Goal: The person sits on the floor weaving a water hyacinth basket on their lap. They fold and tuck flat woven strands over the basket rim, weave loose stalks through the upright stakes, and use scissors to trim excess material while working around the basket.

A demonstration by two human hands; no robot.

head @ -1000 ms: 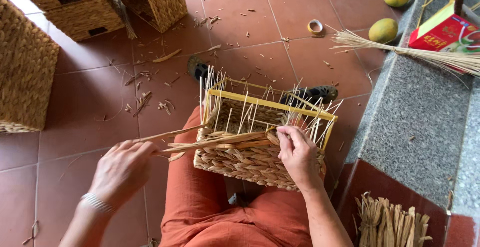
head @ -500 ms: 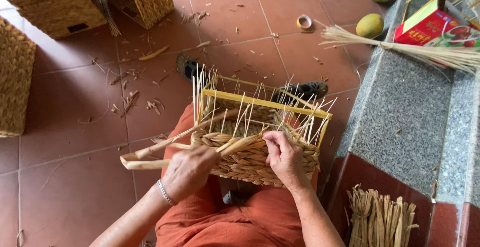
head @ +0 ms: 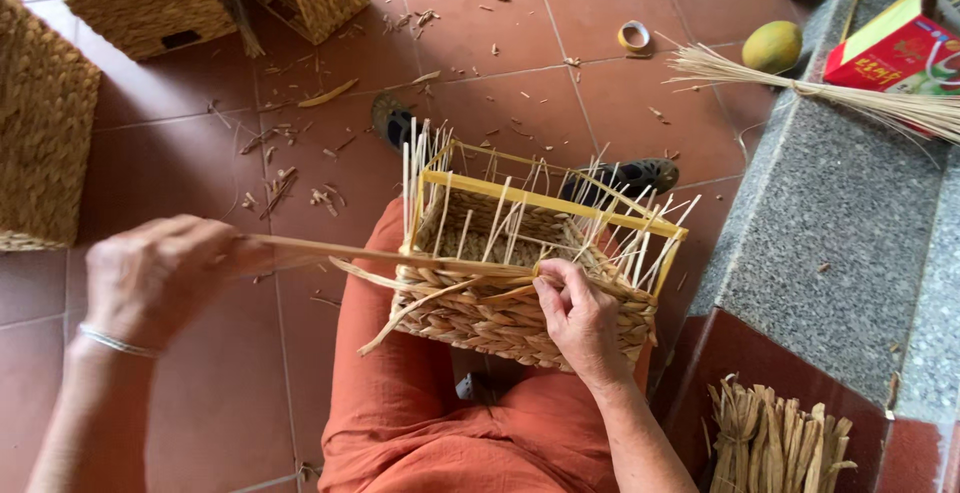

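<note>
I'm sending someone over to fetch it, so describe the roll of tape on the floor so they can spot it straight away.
Start at the grey speckled stone ledge along the right side, where two yellow-green round fruits sit on the red-brown floor tiles. Just left of the nearer fruit lies the small tan tape roll, flat on a tile. It is the only ring with an open centre; everything around it is loose straw scraps.

Orange trousers, silver bracelet, dark sandals

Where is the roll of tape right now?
In the head view, the roll of tape lies flat on the red floor tiles near the top, right of centre, just left of the lower yellow-green fruit and beyond the half-woven basket.
</note>
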